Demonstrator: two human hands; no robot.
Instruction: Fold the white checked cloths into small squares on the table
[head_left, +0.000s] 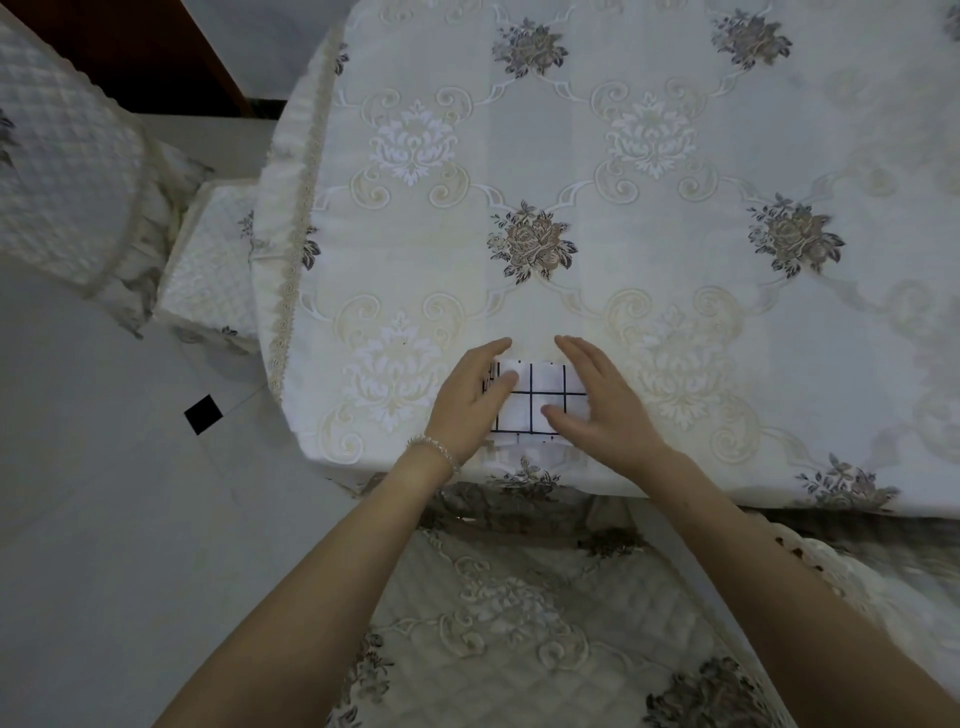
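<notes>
A white cloth with black check lines (540, 397) lies folded into a small square near the table's front edge. My left hand (470, 402) rests on its left side, fingers spread flat over the folded layers. Over its right edge my right hand (597, 402) lies flat, with the thumb pressing down on the lower right part. Both hands hide the cloth's side edges. Only this one checked cloth is in view.
The table (675, 218) wears a cream floral embroidered tablecloth. A quilted chair seat (519, 623) sits just below the front edge. At the left stand another covered chair (67, 171) and a quilted stool (218, 265), on a pale tiled floor.
</notes>
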